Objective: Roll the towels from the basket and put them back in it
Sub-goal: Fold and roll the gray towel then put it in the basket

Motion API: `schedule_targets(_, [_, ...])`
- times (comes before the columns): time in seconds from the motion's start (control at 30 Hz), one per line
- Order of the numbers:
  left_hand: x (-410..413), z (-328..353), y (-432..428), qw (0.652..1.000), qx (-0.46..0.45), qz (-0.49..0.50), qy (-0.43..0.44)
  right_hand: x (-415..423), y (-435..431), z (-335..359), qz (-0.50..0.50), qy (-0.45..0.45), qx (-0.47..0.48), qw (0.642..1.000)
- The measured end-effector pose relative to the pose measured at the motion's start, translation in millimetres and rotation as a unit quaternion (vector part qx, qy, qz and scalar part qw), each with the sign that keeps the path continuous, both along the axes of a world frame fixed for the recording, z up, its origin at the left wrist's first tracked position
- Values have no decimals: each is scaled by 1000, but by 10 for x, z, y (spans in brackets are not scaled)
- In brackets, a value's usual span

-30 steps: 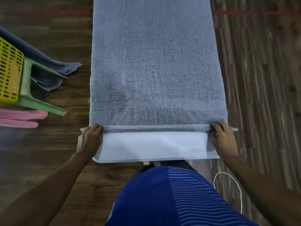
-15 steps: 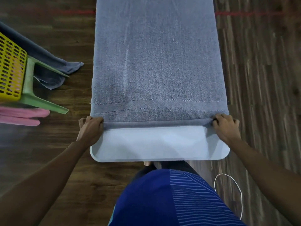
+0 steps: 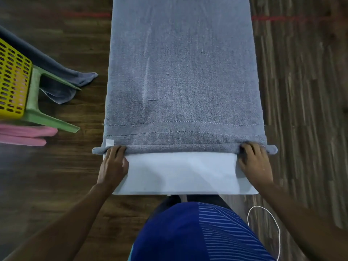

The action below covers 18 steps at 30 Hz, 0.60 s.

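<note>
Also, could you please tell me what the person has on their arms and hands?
Nothing is worn on either. The left hand and right hand are bare, with no gloves, rings, watch or sleeves in view as far as the frame reaches. The shirt is dark blue, with thin lighter stripes on one side.

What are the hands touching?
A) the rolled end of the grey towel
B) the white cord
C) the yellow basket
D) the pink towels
A: the left hand and the right hand each grip a corner of the grey towel, where its near end is rolled up.
</note>
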<state>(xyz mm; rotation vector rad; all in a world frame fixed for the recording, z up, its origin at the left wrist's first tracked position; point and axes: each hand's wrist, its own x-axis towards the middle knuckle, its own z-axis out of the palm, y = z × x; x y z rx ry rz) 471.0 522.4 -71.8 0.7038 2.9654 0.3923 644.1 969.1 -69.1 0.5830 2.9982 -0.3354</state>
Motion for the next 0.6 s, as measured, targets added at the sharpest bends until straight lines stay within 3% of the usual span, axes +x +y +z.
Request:
schedule_targets(0.17, [-166,120,54,998,5,41,-39,-110,107,72,-10,-36,-1,999])
schedule_targets(0.3, [-445,174,110,998,6,14,-66,-388,260,270,-7,-103,-22,994])
schedule_targets(0.4, [-646,182,200,993,-42,35,-101,-590,317,316,-27,-139,-63,988])
schedule_targets(0.53, [-690,103,274,991,-102,81,-12,-594,334,200,-63,-67,-20,996])
schedule_targets(0.6, [-664,64,287,992,-58,113,-10,-533,287,132,-47,10,2,999])
